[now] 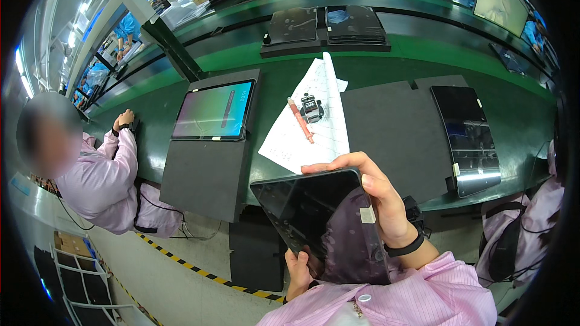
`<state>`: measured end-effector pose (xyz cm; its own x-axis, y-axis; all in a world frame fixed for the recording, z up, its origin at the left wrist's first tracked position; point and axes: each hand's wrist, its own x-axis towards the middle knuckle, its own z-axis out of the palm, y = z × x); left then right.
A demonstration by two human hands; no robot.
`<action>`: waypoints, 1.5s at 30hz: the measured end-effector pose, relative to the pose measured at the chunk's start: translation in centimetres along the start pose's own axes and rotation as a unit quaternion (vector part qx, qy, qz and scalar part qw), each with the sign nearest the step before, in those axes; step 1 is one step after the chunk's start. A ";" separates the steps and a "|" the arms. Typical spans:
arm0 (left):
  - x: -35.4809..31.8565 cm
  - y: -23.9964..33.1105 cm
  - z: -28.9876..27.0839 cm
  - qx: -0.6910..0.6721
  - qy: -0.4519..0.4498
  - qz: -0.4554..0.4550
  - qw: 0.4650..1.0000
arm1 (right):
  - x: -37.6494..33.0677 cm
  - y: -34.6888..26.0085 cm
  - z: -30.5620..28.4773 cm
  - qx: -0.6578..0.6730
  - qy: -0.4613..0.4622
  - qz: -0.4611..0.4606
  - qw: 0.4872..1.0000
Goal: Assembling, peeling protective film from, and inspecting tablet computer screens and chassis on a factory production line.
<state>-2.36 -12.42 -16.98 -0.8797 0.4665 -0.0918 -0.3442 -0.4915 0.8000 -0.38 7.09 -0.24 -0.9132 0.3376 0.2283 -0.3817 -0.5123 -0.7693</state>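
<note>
A black tablet [302, 202] with a dark screen is tilted in front of my chest, above the near edge of the bench. My right hand [386, 202] is closed round its upper right corner, fingers along the top edge and thumb on the right side. Low on the tablet's left edge, my left hand [298, 273] grips it, partly hidden behind it. A small pale label [367, 215] sits near the right edge of the screen. Beyond the tablet lie paper sheets [281, 145] with a red pen [301, 122] and a small black device [312, 108].
A lit tablet [214, 110] rests on a dark grey board [202, 172] to the left. Another dark tablet [466, 139] lies by a grey mat [386, 127] on the right. Two black panels [292, 26] stand at the back. A person in pink [99, 175] sits at left.
</note>
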 end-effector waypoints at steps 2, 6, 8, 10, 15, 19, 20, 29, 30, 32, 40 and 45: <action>0.0 0.0 0.1 -0.003 -0.009 0.000 1.000 | 0.0 -0.1 -0.1 -0.004 0.001 -0.001 1.000; -0.1 0.0 0.4 -0.015 -0.013 -0.016 1.000 | -0.3 -0.3 -0.4 0.001 0.016 -0.004 1.000; -0.2 -0.1 0.5 -0.008 -0.013 -0.026 1.000 | -0.4 -0.6 -0.8 -0.021 0.004 0.000 1.000; -0.5 -0.3 0.8 0.013 0.048 -0.038 0.998 | -0.8 -1.0 -1.2 -0.050 0.024 -0.017 0.998; 0.3 -0.5 0.5 0.007 0.037 -0.058 0.998 | -4.0 -6.3 -1.6 -0.554 0.047 -0.323 0.766; 0.7 0.6 3.3 0.021 0.085 -0.048 0.995 | -7.2 -10.7 2.7 -0.585 -0.106 -0.399 0.698; 1.0 0.2 3.5 0.065 0.077 -0.049 0.994 | -8.2 -11.7 3.3 -0.589 -0.088 -0.396 0.700; 1.2 1.4 5.0 0.184 0.043 -0.018 0.982 | -8.0 -9.9 1.3 -0.655 -0.049 -0.393 0.643; 1.3 1.0 5.1 0.184 0.052 -0.020 0.981 | -8.6 -9.4 -0.1 -0.661 -0.023 -0.394 0.638; 2.1 0.7 7.2 0.205 0.001 -0.050 0.977 | -10.7 -9.7 -3.6 -0.698 0.074 -0.321 0.636; 3.2 2.3 11.0 0.265 -0.038 -0.093 0.959 | -16.5 -8.0 -13.1 -0.813 0.322 -0.032 0.484; 3.4 1.8 12.0 0.241 -0.036 -0.112 0.963 | -16.3 -6.8 -13.9 -0.822 0.329 -0.042 0.463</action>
<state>-2.09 -2.91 -8.75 -0.7701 0.5795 -0.2666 -0.3154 0.0173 0.9488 19.09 16.05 -6.97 -0.4581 0.7459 0.4834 0.7057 0.6359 -0.3125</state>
